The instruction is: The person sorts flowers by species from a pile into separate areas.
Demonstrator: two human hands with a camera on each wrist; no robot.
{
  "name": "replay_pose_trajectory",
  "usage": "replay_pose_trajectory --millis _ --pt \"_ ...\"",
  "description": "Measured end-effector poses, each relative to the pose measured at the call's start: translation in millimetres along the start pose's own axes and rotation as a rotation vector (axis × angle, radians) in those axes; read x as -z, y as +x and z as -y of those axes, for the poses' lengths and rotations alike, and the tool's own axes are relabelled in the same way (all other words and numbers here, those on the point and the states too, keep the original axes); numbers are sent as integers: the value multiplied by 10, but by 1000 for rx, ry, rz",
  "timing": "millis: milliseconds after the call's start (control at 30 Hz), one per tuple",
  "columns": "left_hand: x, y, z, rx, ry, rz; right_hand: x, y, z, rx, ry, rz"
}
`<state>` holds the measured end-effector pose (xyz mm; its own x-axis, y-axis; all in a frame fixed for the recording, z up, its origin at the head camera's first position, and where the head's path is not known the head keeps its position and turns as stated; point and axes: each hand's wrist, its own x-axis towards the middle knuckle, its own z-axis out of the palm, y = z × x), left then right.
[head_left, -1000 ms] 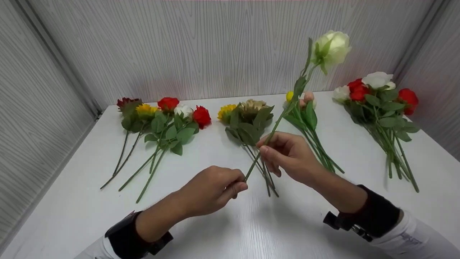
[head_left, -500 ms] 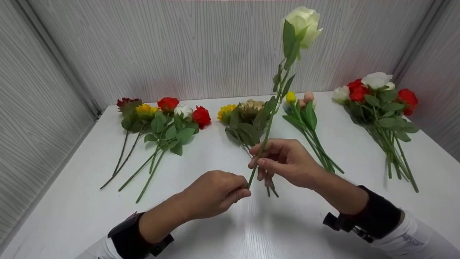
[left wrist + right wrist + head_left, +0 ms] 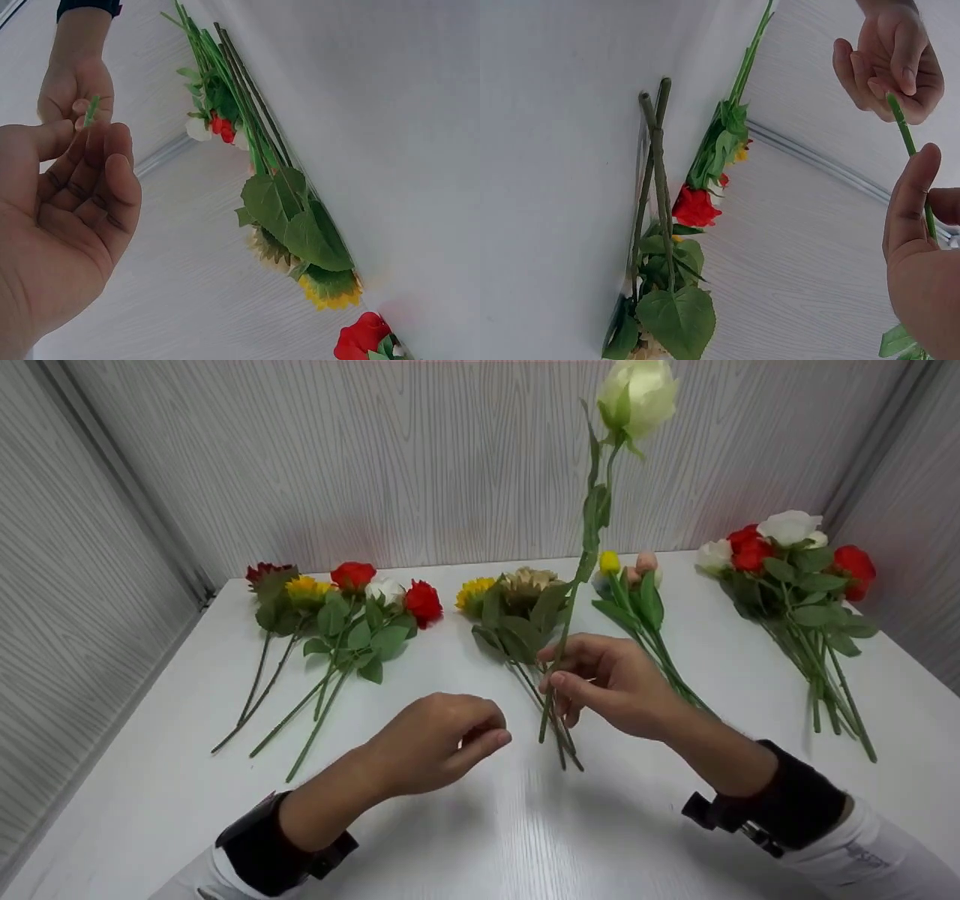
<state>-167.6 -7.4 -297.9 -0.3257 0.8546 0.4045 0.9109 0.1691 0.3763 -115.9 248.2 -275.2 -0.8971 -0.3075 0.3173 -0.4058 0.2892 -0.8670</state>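
Observation:
A long-stemmed white rose (image 3: 640,401) stands nearly upright above the table, its bloom cut by the top edge of the head view. My right hand (image 3: 619,690) pinches its green stem low down, between thumb and fingers. The bare stem end (image 3: 901,127) pokes out below that grip. To the left, my left hand (image 3: 439,742) hovers over the table with fingers loosely bent and nothing in them. In the left wrist view its fingertips (image 3: 120,169) overlap the right hand. Behind the rose stem lie a yellow sunflower (image 3: 474,596) and a beige flower (image 3: 529,585).
Along the back of the white table (image 3: 187,810) lie more flowers: a dark red one (image 3: 266,574) beside a sunflower (image 3: 306,589), red roses (image 3: 424,602) with a white one, tulips (image 3: 649,607), and a red and white rose bunch (image 3: 787,529) at right. Panelled walls (image 3: 450,457) enclose it.
My left hand has let go of the stem's lower end and drawn slightly left and up. The rose, in my right hand, has swung from leaning right to nearly upright and risen.

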Motion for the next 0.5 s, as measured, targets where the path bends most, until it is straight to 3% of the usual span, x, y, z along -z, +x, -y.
replay_pose_trajectory --millis 300,500 --pt "201 -14 253 92 10 -122 128 11 34 -39 -126 -70" --pt "397 -65 499 232 43 -246 253 19 34 -54 -149 -118"
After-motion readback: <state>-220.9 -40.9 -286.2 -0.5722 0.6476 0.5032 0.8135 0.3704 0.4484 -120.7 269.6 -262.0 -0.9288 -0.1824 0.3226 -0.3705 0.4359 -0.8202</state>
